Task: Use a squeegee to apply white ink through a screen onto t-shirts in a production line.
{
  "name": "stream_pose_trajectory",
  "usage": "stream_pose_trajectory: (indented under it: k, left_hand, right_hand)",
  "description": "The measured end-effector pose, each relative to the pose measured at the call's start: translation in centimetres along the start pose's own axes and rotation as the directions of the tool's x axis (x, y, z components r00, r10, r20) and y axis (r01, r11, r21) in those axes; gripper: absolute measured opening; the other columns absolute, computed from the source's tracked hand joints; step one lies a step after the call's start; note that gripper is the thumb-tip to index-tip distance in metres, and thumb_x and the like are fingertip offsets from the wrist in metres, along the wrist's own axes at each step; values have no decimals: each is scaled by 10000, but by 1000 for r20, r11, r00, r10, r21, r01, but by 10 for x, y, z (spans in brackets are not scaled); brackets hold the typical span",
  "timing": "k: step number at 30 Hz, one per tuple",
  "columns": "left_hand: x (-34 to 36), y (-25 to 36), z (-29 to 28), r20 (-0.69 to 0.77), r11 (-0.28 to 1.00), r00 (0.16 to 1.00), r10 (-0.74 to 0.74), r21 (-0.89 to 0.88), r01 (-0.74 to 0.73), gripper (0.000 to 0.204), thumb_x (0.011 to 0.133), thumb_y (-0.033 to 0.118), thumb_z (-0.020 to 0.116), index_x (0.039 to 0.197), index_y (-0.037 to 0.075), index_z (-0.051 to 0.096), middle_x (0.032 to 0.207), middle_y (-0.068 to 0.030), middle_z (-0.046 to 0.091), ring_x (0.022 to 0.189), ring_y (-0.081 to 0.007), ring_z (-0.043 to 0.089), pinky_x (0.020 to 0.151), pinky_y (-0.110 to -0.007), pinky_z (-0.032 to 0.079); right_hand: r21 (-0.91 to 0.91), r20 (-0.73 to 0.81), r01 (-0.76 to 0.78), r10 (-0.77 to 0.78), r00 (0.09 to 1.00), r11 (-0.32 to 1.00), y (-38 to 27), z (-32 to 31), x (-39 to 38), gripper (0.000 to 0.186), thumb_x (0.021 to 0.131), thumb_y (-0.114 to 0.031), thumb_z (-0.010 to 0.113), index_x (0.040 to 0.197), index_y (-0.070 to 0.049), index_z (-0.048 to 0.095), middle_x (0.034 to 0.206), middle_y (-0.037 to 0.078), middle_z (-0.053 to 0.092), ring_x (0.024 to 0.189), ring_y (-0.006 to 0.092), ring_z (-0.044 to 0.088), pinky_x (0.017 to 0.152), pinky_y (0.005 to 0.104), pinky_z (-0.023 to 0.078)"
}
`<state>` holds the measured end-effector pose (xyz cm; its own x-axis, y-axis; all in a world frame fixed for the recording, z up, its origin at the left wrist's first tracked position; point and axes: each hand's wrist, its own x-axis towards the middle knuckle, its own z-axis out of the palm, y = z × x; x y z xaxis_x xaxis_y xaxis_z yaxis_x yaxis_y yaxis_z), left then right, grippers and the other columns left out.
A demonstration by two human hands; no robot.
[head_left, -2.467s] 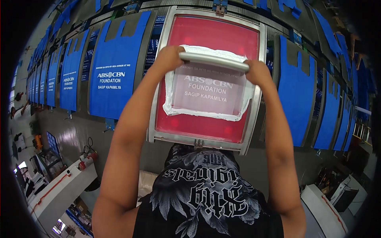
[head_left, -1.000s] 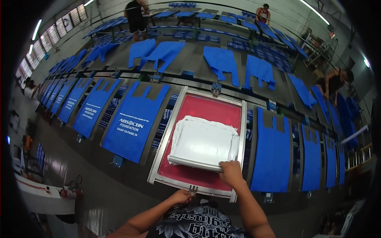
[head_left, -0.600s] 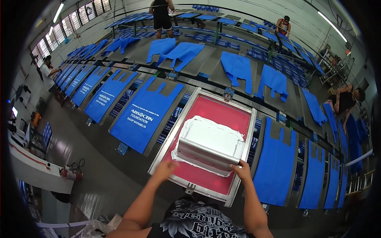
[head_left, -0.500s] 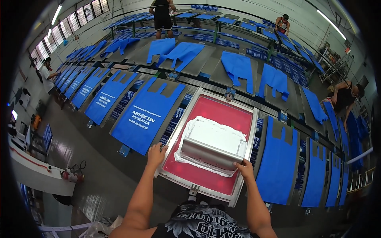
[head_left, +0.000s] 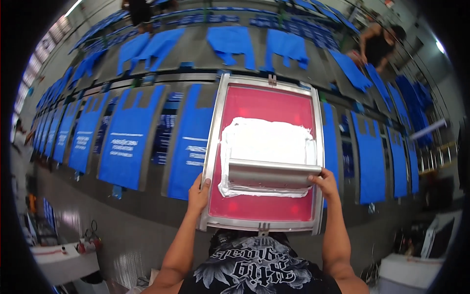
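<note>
A metal-framed screen (head_left: 264,210) with red mesh sits at the centre, above a row of bag boards, overlapping blue bags on both sides. Thick white ink (head_left: 267,139) covers the middle of its mesh. Across the lower part of the ink lies a broad metal squeegee (head_left: 269,174). My left hand (head_left: 199,193) is closed on the screen's left rail, thumb on top. My right hand (head_left: 325,183) is closed at the screen's right side, holding the squeegee's right end against the rail.
Rows of boards with blue bags (head_left: 127,137) run left and right and behind, some printed white. A co-worker (head_left: 379,44) bends over boards at the back right; another person (head_left: 137,14) stands farther back. Low white counters (head_left: 63,252) flank me below.
My left hand has moved from the squeegee handle to the screen's rail. White ink now hides the lettering seen earlier through the mesh. The screen has shifted rightward along the bag row.
</note>
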<state>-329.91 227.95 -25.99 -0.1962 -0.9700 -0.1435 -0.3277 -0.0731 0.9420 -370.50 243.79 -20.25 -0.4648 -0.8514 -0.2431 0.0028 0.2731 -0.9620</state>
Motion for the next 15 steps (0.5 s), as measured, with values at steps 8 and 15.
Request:
stream_pose_trajectory:
  k: [8, 15]
  left_hand:
    - [-50, 23, 165, 115, 999, 993, 4, -47, 2, 450, 931, 330, 556, 1250, 13, 533, 1095, -165, 647, 1022, -219, 605, 872, -319, 455]
    - [-64, 25, 212, 6, 998, 999, -48, 32, 47, 402, 927, 271, 561, 1217, -8, 553, 1106, -174, 640, 1034, -216, 598, 890, -318, 447]
  right_hand:
    - [11, -70, -30, 31, 997, 999, 52, -165, -17, 360, 679, -85, 762, 1014, 9, 667, 894, 54, 662, 833, 138, 601, 790, 277, 473]
    - [5, 38, -48, 48, 998, 999, 70, -217, 16, 358, 667, -115, 780, 983, 13, 671, 866, 59, 650, 805, 131, 590, 747, 268, 475]
